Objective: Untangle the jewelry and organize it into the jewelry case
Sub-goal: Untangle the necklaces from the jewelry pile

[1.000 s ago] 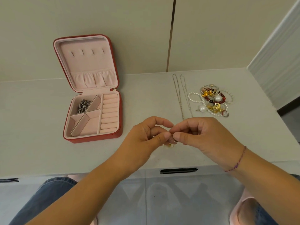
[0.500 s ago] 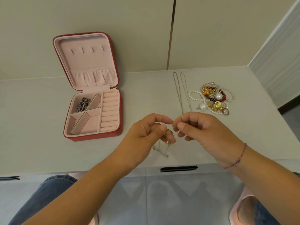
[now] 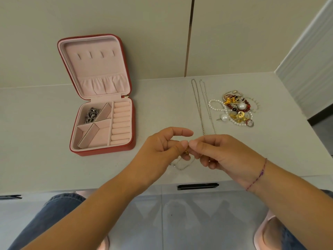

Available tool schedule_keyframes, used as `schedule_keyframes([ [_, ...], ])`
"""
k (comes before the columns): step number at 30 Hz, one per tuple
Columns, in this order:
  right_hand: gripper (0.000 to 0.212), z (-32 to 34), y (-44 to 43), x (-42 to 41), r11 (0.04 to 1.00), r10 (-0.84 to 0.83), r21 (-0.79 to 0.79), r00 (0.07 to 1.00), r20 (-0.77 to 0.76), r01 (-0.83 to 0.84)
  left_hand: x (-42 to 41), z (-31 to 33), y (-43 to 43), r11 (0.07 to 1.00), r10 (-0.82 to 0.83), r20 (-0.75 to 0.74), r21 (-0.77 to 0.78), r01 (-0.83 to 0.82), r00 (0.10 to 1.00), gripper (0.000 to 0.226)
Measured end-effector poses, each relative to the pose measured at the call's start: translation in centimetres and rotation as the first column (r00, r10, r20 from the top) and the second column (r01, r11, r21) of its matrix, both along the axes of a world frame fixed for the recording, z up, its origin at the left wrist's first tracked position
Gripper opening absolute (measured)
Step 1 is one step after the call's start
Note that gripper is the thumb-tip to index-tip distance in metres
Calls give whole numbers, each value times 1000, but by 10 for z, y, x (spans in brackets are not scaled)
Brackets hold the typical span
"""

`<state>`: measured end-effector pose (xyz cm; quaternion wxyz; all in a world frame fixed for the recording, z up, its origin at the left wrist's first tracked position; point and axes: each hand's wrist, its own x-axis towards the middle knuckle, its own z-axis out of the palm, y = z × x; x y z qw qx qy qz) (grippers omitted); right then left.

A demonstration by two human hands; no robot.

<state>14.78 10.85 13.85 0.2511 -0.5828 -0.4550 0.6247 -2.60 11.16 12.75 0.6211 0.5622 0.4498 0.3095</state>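
My left hand (image 3: 162, 147) and my right hand (image 3: 221, 154) meet in the lower middle of the frame, above the front edge of the desk (image 3: 36, 132). Half a second ago the two hands were a little apart and the thin chain (image 3: 180, 166) hung only from my left one. Now the fingertips are together again, and both hands pinch the chain at the same place, where a small gold piece (image 3: 187, 151) sits on it. My left thumb and a curled finger hold it, while the left forefinger (image 3: 182, 132) is straight above and holds nothing. The fingers (image 3: 196, 143) of my right hand are closed on it from the other side. Under the hands the rest of the chain hangs in a loose loop, and I cannot tell if it touches the desk. I judge that I am working on a knot or on the clasp, so this chain is not yet ready for the jewelry case (image 3: 102, 150). The case lies open in the upper left of the frame, well apart from my hands, with one dark silver piece (image 3: 91, 114) in its upper left compartment. Two long chains (image 3: 200, 105) lie straight in the upper middle. Just beside them, on the right, waits the tangled pile (image 3: 236, 110) of pearls, rings and gold pieces, so most of the task is not yet done.
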Motion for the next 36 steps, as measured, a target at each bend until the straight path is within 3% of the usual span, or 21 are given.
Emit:
schedule_keyframes([
  [4,8,-4,1,1,997,-71,29,996,-60,73,1,-2,-1,1000,-1,-12,8,1,1000,25],
  [9,24,-4,5,4,987,-151,41,982,-116,157,-2,1,3,993,96,-29,67,-94,995,24],
  [13,22,-4,7,5,982,-185,-16,952,-243,187,-5,1,8,977,207,0,58,-207,978,21],
  [20,13,0,8,6,959,-285,-134,856,-432,251,-8,4,11,936,322,247,-228,-269,914,21],
  [23,13,3,10,8,951,-308,-152,833,-459,268,-9,4,13,930,342,178,-204,-305,923,20],
  [28,14,7,12,11,968,-252,-97,882,-399,233,-11,3,12,952,302,-91,-13,-304,949,13],
  [32,15,8,12,12,974,-225,-76,887,-405,212,-10,3,9,963,270,-150,40,-267,951,15],
  [36,15,9,11,12,985,-166,-42,885,-435,165,-9,6,7,988,151,-195,-12,-156,969,30],
])
